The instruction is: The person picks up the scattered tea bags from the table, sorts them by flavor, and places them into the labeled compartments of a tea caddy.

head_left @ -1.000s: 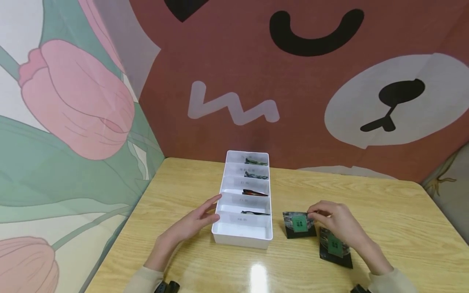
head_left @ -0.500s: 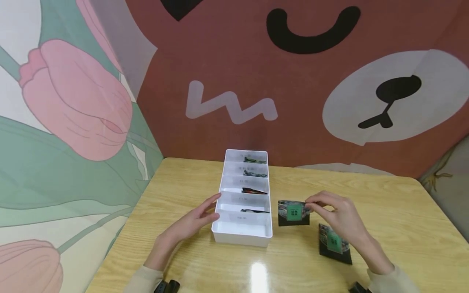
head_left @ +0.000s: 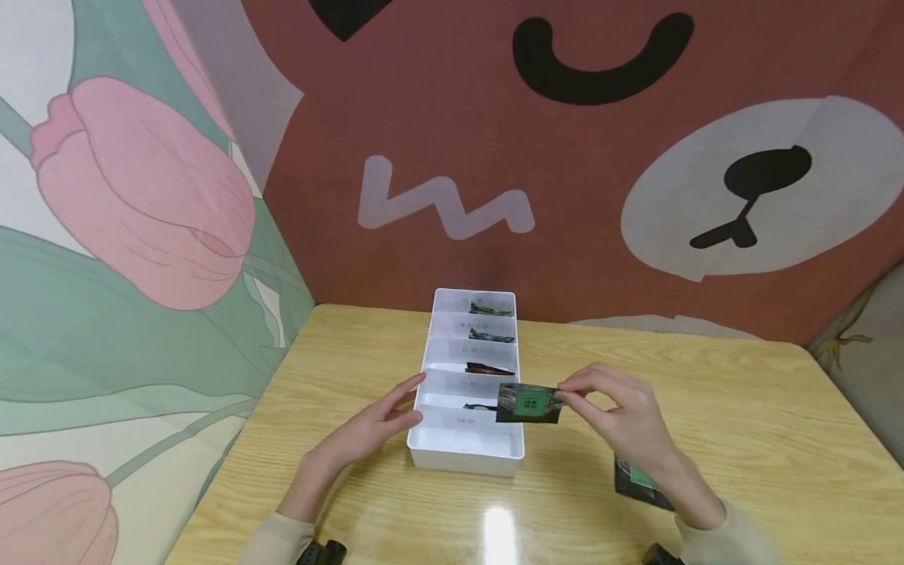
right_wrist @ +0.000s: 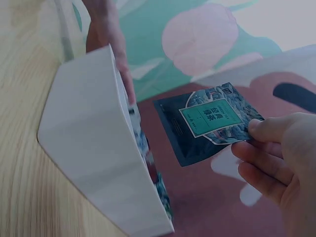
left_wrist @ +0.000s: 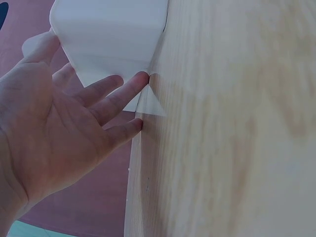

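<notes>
In the head view my right hand (head_left: 625,412) pinches a dark tea sachet (head_left: 528,402) with a green label by its right edge. The sachet hangs above the right side of a long white divided box (head_left: 464,463), overlapping its two nearest compartments in this view. The right wrist view shows thumb and fingers on the corner of the tea sachet (right_wrist: 173,143), which is held up beside the box's rim. My left hand (head_left: 363,433) rests against the box's left side with spread, fairly straight fingers. Another matching tea sachet (head_left: 639,488) lies on the table, partly hidden behind my right wrist.
Each of the farther compartments holds packets standing on edge, among them a red one (head_left: 489,369) and a green one (head_left: 490,310). The wooden table (head_left: 367,345) meets a wall covered with a printed bear cloth (head_left: 452,157).
My right hand has lifted the tea sachet off the table and carried it left, over the box's right edge. The left hand stays at the box's side.
</notes>
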`<state>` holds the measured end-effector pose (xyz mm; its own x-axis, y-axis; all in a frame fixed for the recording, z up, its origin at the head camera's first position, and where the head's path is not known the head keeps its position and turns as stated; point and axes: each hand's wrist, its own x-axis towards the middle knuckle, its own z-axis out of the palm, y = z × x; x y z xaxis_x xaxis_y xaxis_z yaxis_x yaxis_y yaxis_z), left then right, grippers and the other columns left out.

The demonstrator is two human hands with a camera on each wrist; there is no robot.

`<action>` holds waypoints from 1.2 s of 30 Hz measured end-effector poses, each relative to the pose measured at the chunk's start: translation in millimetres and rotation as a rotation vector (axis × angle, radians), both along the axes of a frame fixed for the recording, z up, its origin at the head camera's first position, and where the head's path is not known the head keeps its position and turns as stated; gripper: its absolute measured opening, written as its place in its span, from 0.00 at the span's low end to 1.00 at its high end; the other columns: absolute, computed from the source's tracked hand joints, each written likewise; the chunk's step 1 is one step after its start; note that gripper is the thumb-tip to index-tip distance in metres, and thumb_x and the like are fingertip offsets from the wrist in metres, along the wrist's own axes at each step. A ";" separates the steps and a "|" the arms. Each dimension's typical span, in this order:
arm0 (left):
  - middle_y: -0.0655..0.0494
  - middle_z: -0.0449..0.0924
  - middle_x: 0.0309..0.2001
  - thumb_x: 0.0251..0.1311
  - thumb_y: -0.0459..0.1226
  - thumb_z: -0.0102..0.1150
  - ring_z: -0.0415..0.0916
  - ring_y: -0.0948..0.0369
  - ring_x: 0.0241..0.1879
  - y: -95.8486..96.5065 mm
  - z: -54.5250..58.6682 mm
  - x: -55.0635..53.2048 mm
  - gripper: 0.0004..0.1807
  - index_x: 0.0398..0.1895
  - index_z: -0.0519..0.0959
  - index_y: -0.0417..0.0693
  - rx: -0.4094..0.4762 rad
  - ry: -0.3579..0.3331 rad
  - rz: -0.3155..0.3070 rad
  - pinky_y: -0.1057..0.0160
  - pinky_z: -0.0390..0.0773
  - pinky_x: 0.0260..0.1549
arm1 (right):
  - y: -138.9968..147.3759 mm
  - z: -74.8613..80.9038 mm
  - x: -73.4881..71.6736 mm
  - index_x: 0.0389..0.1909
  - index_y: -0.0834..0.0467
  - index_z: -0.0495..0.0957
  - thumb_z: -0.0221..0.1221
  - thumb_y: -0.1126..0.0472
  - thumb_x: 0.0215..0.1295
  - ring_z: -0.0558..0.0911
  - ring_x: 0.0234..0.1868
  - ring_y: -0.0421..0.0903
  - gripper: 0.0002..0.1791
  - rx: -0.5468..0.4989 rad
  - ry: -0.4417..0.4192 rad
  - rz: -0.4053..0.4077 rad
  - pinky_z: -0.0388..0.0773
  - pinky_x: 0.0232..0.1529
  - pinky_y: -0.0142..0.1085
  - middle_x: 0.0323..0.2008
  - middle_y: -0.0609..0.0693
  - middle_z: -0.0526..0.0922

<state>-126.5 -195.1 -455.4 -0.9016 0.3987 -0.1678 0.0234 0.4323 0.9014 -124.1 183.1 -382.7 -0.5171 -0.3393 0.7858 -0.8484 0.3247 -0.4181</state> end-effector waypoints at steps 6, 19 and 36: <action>0.60 0.52 0.78 0.69 0.56 0.54 0.56 0.50 0.75 0.2 -1.0 -0.5 0.34 0.74 0.53 0.86 0.002 0.008 -0.009 0.42 0.61 0.70 | -18.4 0.9 -0.6 0.34 0.55 0.86 0.72 0.76 0.47 0.84 0.32 0.38 0.16 -0.002 0.033 0.075 0.80 0.35 0.22 0.31 0.48 0.86; 0.58 0.52 0.78 0.68 0.58 0.54 0.55 0.49 0.76 0.1 -0.8 0.5 0.34 0.73 0.52 0.87 -0.008 -0.019 0.018 0.40 0.60 0.70 | -43.5 -10.0 7.0 0.33 0.57 0.84 0.68 0.74 0.55 0.85 0.34 0.41 0.10 0.075 0.065 0.143 0.81 0.42 0.23 0.33 0.46 0.85; 0.60 0.53 0.78 0.69 0.57 0.53 0.56 0.50 0.75 -0.2 -2.1 1.4 0.33 0.73 0.53 0.86 0.001 0.002 0.014 0.40 0.61 0.70 | -50.6 -36.9 18.4 0.33 0.54 0.79 0.64 0.74 0.56 0.81 0.35 0.33 0.11 0.323 0.009 0.150 0.80 0.38 0.22 0.33 0.41 0.82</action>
